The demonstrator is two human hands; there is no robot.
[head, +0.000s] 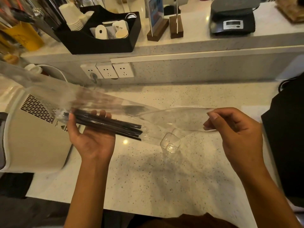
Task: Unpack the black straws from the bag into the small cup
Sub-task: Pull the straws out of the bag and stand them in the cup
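A bundle of black straws [115, 125] lies inside a long clear plastic bag [181, 118] held level above the counter. My left hand [92, 137] grips the straws through the bag from below, thumb at their left end. My right hand [236, 129] pinches the open right end of the bag between thumb and fingers. The small clear cup [170, 143] stands on the speckled white counter [148, 178], just below the bag, between my two hands. The straws' right tips point toward the cup.
A cream appliance with vent slots [32, 129] stands at the left. A black object [286, 145] fills the right edge. Wall sockets [107, 70] sit behind, under a raised shelf with a black organiser of paper cups [102, 30] and a scale [232, 20].
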